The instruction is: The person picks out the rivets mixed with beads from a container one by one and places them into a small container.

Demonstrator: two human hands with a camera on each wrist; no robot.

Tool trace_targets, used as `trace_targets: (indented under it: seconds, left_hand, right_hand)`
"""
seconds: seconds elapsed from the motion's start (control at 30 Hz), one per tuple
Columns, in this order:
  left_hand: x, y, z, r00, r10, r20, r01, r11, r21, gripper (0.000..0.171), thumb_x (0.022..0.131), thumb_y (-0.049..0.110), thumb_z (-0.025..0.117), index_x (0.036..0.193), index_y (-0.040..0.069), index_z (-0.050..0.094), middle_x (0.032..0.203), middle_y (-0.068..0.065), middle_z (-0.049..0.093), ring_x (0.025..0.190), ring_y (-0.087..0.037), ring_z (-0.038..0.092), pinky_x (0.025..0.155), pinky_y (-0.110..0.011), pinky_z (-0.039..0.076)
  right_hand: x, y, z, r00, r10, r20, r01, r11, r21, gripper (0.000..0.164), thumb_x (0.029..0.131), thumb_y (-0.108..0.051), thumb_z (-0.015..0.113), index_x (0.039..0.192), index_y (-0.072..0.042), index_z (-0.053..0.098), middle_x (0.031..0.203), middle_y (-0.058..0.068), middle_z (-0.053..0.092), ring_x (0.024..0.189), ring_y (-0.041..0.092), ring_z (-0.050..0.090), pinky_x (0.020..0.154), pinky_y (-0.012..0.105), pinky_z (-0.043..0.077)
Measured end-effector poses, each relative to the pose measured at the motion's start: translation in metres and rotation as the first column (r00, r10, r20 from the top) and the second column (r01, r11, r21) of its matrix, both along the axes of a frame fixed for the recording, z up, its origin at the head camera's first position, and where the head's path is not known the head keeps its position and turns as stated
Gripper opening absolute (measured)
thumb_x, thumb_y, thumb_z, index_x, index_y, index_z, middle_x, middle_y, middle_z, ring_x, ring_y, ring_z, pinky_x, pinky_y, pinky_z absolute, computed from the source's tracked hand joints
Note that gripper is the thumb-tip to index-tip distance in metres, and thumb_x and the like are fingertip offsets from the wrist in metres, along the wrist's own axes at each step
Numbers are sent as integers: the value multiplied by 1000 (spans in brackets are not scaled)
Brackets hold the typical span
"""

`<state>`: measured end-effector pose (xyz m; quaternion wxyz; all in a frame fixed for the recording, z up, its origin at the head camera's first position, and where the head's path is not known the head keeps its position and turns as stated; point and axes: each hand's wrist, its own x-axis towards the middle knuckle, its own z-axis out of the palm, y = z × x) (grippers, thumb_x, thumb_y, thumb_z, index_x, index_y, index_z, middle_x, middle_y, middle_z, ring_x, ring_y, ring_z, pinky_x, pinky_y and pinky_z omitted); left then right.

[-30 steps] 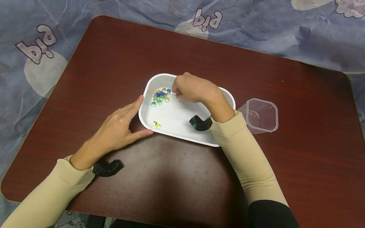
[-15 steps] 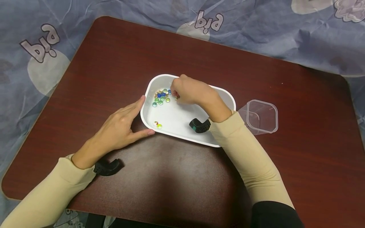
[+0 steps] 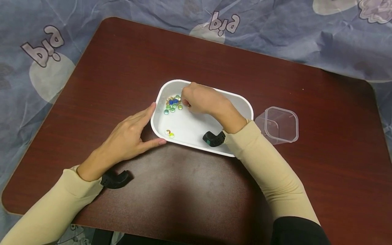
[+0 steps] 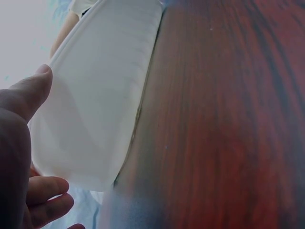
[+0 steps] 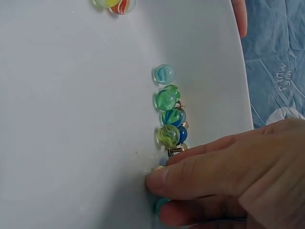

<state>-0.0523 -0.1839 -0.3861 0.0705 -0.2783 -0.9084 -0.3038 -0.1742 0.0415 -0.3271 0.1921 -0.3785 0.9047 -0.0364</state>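
In the head view my left hand [image 3: 125, 136] rests against the left end of a white tray [image 3: 196, 134], fingers spread, thumb at its near rim. The left wrist view shows that thumb [image 4: 35, 88] on the tray's outer wall. My right hand [image 3: 203, 98] reaches into the tray with curled fingers. In the right wrist view a teal marble [image 5: 162, 205] sits between its fingertips, partly hidden, with a small gold-coloured piece [image 5: 158, 168] beside them. Just left of that hand lie green marbles [image 3: 173, 110], blue marbles [image 3: 171, 102] and several small gold-coloured pieces.
A yellow marble [image 3: 171, 135] and a red-striped marble [image 5: 124, 5] lie in the tray's near left corner. A clear plastic container [image 3: 281, 125] stands to the right of the tray on the brown table [image 3: 147, 61]. Patterned blue cloth [image 3: 275, 30] surrounds the table.
My right hand has shifted slightly left toward the cluster and now covers a blue marble that showed at its edge. The left hand keeps its place at the tray.
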Motion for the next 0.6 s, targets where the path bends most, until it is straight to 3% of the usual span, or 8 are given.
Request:
trace_targets:
  seconds: [0.1, 0.33, 0.6]
  left_hand:
    - [0, -1, 0, 1000, 3, 0, -3, 1000, -7, 99, 86, 62, 66, 152, -3, 30, 146, -24, 45, 131, -36, 49, 103, -54, 42]
    - [0, -1, 0, 1000, 5, 10, -5, 1000, -9, 98, 86, 60, 68, 152, -3, 30, 146, -24, 45, 131, -37, 49, 103, -55, 42]
    - [0, 0, 0, 1000, 8, 18, -8, 1000, -9, 98, 86, 55, 72, 152, -3, 30, 147, -24, 44, 132, -37, 48, 104, -55, 41]
  right_hand:
    - [-1, 0, 0, 1000, 6, 16, -6, 1000, -12, 32, 75, 14, 46, 59, -13, 42, 65, -1, 30, 64, 14, 28, 55, 27, 20]
    - [-3, 4, 2, 996, 2, 91, 5, 997, -79, 22, 80, 9, 56, 88, -5, 72, 83, 4, 61, 78, 18, 52, 70, 29, 45]
    - [-5, 8, 5, 991, 25, 134, 1, 982, -191, 23, 77, 10, 57, 89, -3, 74, 87, 6, 67, 82, 19, 59, 76, 30, 49]
